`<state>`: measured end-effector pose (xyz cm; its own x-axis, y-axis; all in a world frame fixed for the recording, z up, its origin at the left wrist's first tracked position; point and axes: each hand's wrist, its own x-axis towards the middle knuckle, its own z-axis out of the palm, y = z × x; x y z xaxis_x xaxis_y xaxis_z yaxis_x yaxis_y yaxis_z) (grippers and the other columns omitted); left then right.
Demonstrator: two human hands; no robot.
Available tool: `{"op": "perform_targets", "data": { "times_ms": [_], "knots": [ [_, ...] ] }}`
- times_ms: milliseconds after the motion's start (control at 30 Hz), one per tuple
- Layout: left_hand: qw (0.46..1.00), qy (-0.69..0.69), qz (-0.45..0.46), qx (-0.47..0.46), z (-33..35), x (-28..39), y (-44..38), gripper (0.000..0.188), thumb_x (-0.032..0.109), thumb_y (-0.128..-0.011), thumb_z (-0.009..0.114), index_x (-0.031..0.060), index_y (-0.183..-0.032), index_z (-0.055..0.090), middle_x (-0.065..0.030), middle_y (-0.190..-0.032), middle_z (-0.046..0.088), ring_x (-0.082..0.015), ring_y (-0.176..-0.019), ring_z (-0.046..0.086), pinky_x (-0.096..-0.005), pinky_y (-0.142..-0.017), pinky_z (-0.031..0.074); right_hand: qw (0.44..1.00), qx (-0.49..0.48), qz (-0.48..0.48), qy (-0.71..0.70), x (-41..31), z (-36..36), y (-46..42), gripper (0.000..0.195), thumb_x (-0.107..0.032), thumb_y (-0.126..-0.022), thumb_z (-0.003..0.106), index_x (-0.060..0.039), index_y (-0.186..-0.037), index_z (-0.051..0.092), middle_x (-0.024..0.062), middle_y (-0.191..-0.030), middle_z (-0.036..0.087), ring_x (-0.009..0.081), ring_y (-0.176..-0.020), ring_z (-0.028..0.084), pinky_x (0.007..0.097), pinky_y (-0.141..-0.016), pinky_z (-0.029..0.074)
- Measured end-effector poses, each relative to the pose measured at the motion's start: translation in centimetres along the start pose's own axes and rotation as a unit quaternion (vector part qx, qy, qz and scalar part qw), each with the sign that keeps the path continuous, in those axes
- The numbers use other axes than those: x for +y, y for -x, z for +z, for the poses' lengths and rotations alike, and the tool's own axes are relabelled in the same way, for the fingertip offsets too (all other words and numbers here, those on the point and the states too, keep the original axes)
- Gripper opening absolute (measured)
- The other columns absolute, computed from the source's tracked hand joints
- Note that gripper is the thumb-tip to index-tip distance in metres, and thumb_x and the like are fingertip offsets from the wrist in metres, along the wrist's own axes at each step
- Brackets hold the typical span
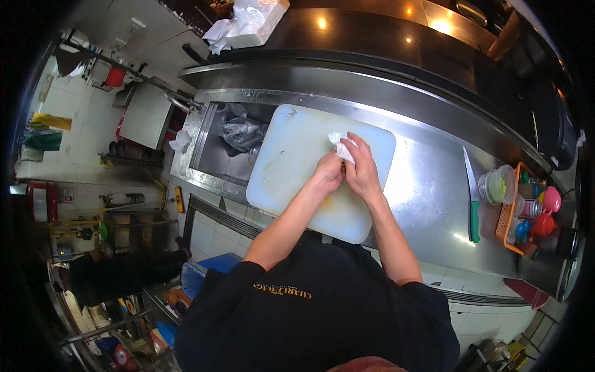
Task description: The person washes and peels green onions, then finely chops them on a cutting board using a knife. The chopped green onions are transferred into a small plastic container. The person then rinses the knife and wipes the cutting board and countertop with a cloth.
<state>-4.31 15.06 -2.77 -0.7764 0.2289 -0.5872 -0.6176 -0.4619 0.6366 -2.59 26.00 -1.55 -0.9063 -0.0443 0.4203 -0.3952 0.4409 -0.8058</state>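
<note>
Both hands meet above a white plastic cutting board [297,139] laid partly over a sink. My right hand [363,169] is bent round a crumpled white paper towel [341,146], holding it with the fingers. Close against it, my left hand [330,172] is curled with its fingers tucked in. A small yellowish bit shows between the two hands, but its kind is hidden by the fingers. The board bears knife scratches, a few scraps and a yellow stain near its front edge.
A knife with a green handle [473,221] lies on the steel counter [425,186]. Beyond it are a clear tub with green pieces [497,185] and an orange basket of bottles [509,218]. A dark plastic bag [244,132] sits in the sink [228,165]. Another person [130,276] is at left.
</note>
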Motion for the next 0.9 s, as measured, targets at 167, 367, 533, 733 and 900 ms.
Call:
{"op": "perform_targets", "data": {
  "times_ms": [167, 367, 533, 733, 900],
  "knots": [
    [0.975, -0.009, -0.118, -0.186, -4.8, 3.8, 4.0, 0.047, 0.02, -0.094, 0.047, -0.0031, -0.134, 0.042, -0.0149, -0.13, 0.055, -0.0235, -0.119, 0.054, -0.0344, -0.101, 0.041, 0.999, -0.041, 0.014, -0.019, 1.2, -0.6, 2.8, 0.046, 0.013, -0.072, 0.048, -0.0001, -0.115, 0.061, 0.0174, -0.118, 0.06, 0.0354, -0.112, 0.058, 0.0395, -0.097, 0.045],
    [0.896, -0.253, 0.34, 0.137, -19.1, 8.5, 2.9, 0.042, 0.027, -0.098, 0.048, -0.0019, -0.129, 0.053, -0.0138, -0.131, 0.055, -0.0193, -0.123, 0.049, -0.031, -0.106, 0.035, 0.943, 0.219, 0.135, 0.21, 7.6, -1.4, -0.8, 0.047, 0.009, -0.072, 0.047, -0.0018, -0.114, 0.064, 0.0185, -0.121, 0.061, 0.0328, -0.115, 0.057, 0.0374, -0.1, 0.043],
    [0.979, 0.091, 0.184, 0.013, -25.4, 10.1, -1.1, 0.06, 0.041, -0.101, 0.03, 0.0019, -0.146, 0.027, -0.0108, -0.155, 0.025, -0.0219, -0.143, 0.022, -0.0384, -0.116, 0.016, 0.926, 0.163, 0.147, 0.306, 10.0, 9.1, -4.6, 0.052, 0.008, -0.067, 0.045, 0.0034, -0.116, 0.062, 0.0207, -0.129, 0.055, 0.0337, -0.124, 0.05, 0.0369, -0.106, 0.037],
    [0.951, 0.277, 0.13, -0.035, -24.8, 12.0, -6.2, 0.056, 0.037, -0.101, 0.028, 0.0006, -0.143, 0.034, -0.0123, -0.15, 0.034, -0.0239, -0.14, 0.03, -0.0395, -0.115, 0.021, 0.986, 0.043, 0.045, 0.156, 2.8, 23.6, -9.2, 0.052, 0.009, -0.069, 0.047, 0.0019, -0.119, 0.06, 0.0218, -0.126, 0.057, 0.0363, -0.12, 0.051, 0.0399, -0.105, 0.038],
    [0.934, 0.332, 0.1, -0.09, -27.1, 11.5, -5.4, 0.051, 0.026, -0.095, 0.031, -0.0056, -0.131, 0.047, -0.0149, -0.134, 0.052, -0.0272, -0.125, 0.049, -0.0412, -0.108, 0.035, 0.99, -0.047, 0.123, -0.049, -7.8, 28.5, -2.7, 0.048, 0.01, -0.065, 0.051, -0.0011, -0.11, 0.066, 0.0206, -0.11, 0.065, 0.0316, -0.108, 0.062, 0.0366, -0.095, 0.046]
  ]
}}
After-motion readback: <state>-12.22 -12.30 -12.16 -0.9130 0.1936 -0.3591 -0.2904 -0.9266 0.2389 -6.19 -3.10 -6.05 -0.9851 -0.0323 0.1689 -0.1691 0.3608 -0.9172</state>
